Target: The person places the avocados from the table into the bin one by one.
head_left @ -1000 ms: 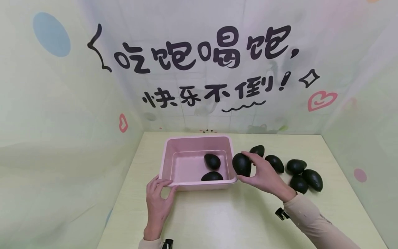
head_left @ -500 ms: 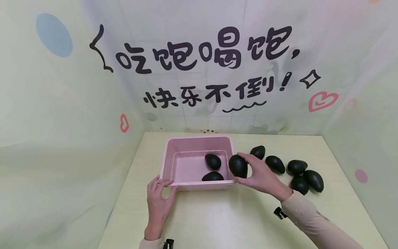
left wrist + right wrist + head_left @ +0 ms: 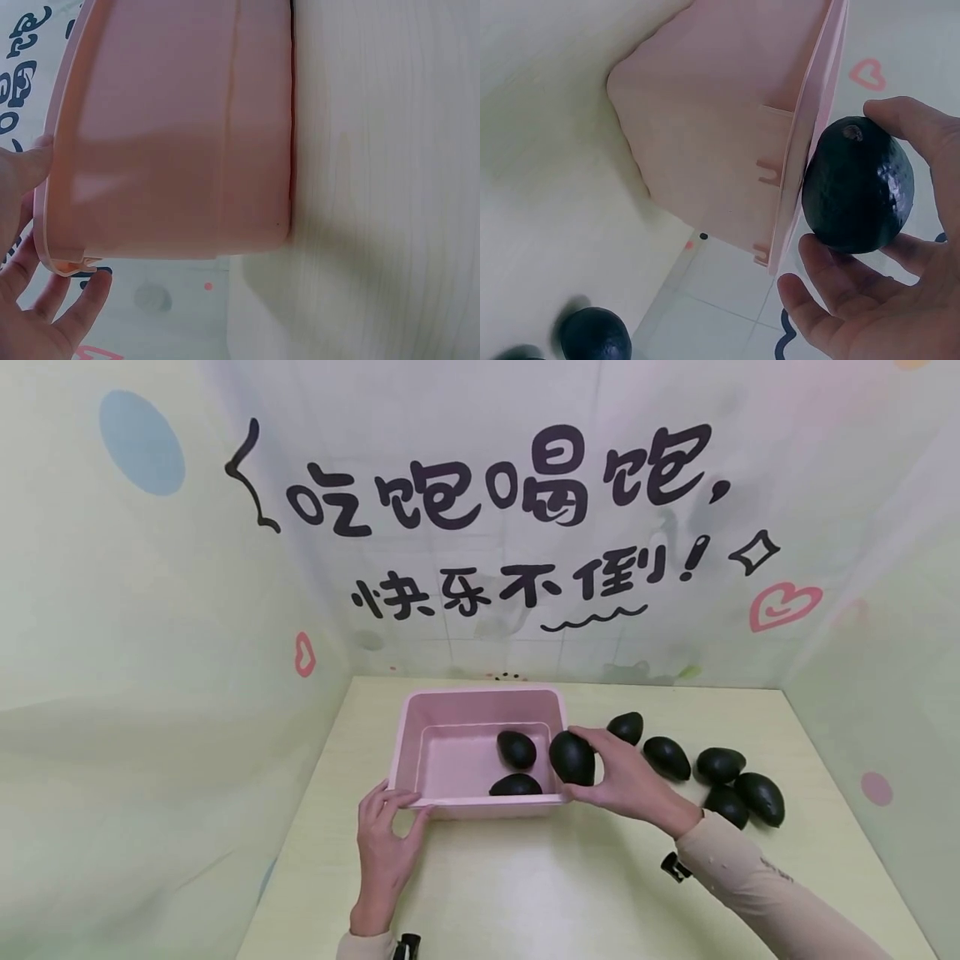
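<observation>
A pink plastic bin (image 3: pixel 480 802) stands on the table, with two dark avocados inside, one (image 3: pixel 517 749) behind the other (image 3: pixel 515 785), both in its right half. My left hand (image 3: pixel 387 835) grips the bin's front left corner, fingers over the rim and thumb against the outer wall, as the left wrist view shows too. Between thumb and fingers, my right hand (image 3: pixel 626 781) holds an avocado (image 3: pixel 572 758) at the bin's right rim. In the right wrist view this avocado (image 3: pixel 859 184) is upright beside the rim, its stem end facing the camera.
Right of the bin, several more avocados lie on the pale wooden table (image 3: pixel 510 885): one (image 3: pixel 626 727) at the back, another (image 3: pixel 667 758) nearer, and a cluster (image 3: pixel 760 799) farther right. A printed cloth (image 3: pixel 495 635) hangs behind the table and along both sides.
My right hand has carried its avocado slightly left, to the bin's right rim. My left hand keeps its grip on the corner, and the bin stays in place.
</observation>
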The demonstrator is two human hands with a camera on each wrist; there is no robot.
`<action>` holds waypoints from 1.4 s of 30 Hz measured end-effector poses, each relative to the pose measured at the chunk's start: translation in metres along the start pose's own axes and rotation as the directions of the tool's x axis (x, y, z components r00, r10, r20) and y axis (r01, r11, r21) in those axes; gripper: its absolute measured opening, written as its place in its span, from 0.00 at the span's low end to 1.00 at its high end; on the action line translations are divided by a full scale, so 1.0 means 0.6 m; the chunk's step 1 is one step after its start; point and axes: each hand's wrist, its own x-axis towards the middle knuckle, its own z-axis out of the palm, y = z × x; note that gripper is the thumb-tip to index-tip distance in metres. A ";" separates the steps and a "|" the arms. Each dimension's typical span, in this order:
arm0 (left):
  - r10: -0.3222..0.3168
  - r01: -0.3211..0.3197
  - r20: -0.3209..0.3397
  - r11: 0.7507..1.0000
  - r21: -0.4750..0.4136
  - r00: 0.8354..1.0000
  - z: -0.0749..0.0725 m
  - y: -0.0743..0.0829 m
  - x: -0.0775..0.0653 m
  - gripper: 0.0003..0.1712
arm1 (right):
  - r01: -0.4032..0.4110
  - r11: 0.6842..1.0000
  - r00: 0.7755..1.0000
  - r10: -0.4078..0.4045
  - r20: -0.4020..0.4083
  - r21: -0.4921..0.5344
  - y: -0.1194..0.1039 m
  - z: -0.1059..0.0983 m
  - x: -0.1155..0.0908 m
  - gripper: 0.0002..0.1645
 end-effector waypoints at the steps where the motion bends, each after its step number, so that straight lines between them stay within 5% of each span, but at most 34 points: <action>1: 0.002 -0.002 0.001 1.000 0.001 1.000 0.000 0.000 0.000 0.17 | -0.004 1.000 1.000 0.004 0.006 0.001 -0.001 -0.001 0.001 0.50; 42: -0.025 0.025 0.018 1.000 0.001 1.000 0.001 0.000 0.002 0.17 | -0.041 0.999 0.988 0.041 0.149 -0.006 -0.027 -0.018 0.062 0.48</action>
